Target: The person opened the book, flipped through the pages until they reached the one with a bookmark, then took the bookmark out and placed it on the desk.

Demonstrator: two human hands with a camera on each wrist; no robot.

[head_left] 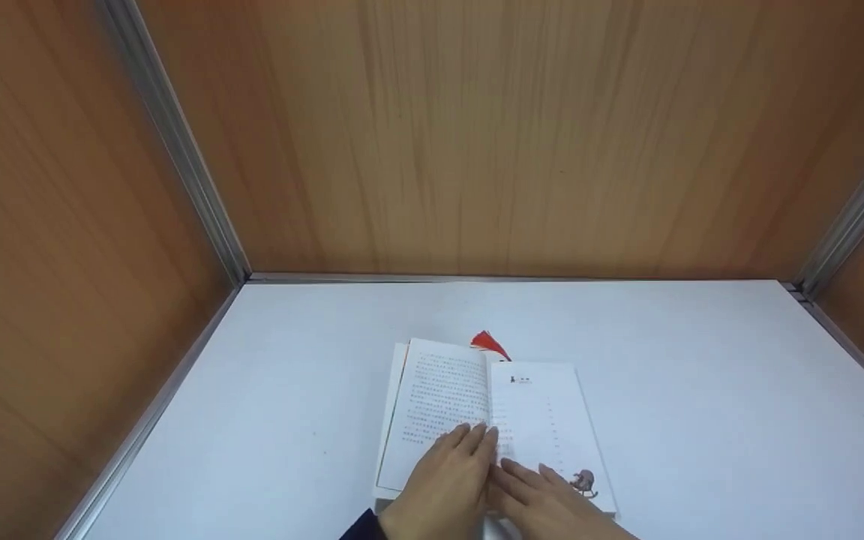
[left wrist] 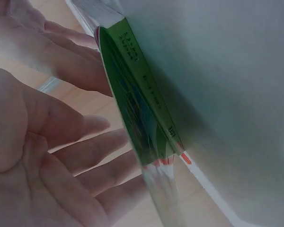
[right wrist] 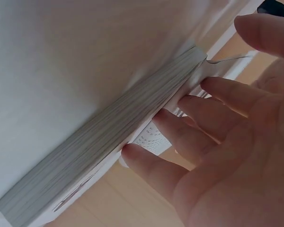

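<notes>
Around both hands, brown wooden booth walls (head_left: 507, 135) enclose a white tabletop (head_left: 702, 420). Under the palms lies an open white paperback book with a green cover (head_left: 477, 405). Left hand (head_left: 443, 484) and right hand (head_left: 544, 499) press its pages with straight fingers, gripping nothing. Beyond the fingertips, a red tassel (head_left: 489, 343) pokes out.

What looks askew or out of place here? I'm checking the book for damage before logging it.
Nothing looks damaged. The open book lies flat on the white table, both hands pressing its pages. A red tassel sticks out past the top edge, seemingly a bookmark.
</notes>
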